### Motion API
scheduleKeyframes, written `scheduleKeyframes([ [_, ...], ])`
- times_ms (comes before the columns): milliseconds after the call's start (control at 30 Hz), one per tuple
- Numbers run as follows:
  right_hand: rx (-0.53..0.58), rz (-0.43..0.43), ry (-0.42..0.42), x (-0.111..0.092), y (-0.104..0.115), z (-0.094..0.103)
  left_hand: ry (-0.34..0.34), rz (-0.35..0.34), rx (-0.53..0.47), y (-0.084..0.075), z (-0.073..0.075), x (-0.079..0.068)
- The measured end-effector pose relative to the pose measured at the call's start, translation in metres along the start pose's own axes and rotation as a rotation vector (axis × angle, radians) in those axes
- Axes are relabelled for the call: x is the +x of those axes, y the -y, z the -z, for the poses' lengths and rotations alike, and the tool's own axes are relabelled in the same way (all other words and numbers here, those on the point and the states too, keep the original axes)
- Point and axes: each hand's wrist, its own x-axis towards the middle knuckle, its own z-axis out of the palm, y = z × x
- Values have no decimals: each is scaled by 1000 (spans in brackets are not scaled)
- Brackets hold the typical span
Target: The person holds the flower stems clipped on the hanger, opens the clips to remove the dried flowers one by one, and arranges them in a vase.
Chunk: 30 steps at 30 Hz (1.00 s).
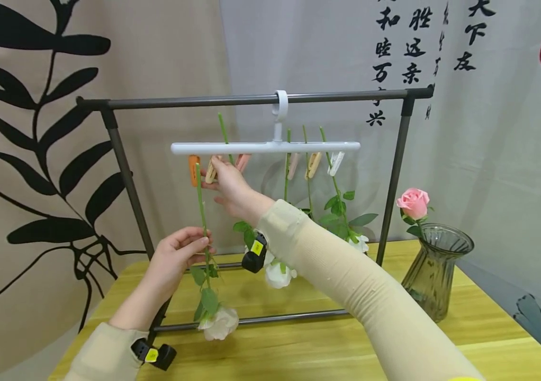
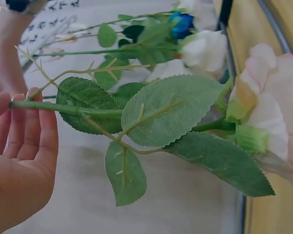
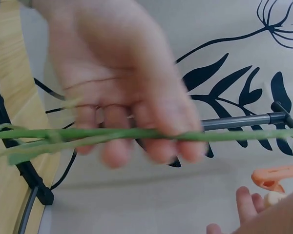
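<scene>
My left hand pinches the green stem of a pale pinkish-white rose, which hangs head down over the table's near part. The stem's upper end reaches beside an orange clothespin, in front of the hanger's left part. Up at the white hanger, my right hand pinches a cream clothespin between thumb and fingers. In the right wrist view, the left hand grips the stem, while the right hand shows partly at the lower right. Green leaves fill the left wrist view.
The hanger hooks over a dark metal rack standing on a wooden table. More white roses hang upside down from it in clothespins. To the right, a glass vase holds a pink rose. A printed curtain hangs behind.
</scene>
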Motion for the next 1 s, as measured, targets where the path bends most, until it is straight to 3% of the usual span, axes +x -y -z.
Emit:
scheduleKeyframes([
  [133, -45, -29, 69, -7, -2, 6, -10, -29, -41, -11, -2, 5],
  [333, -170, -88, 256, -32, -6, 32, -40, -40, -63, -29, -5, 11],
  [433, -274, -51, 325, -49, -7, 50, -49, -41, -38, -38, -7, 14],
  [500, -391, 29, 357, -60, -8, 62, -52, -46, 1, -43, -8, 16],
  [633, -751, 332, 390, -80, -12, 82, -54, -54, 82, -50, -13, 19],
  [800, -1229, 878, 373, -92, -16, 96, -52, -67, 113, -55, -20, 25],
  [933, -1436, 1332, 292, -89, -15, 102, -41, -55, 109, -55, -27, 29],
  [1000, -1493, 1511, 233, -87, -11, 101, -31, -40, 113, -56, -29, 29],
])
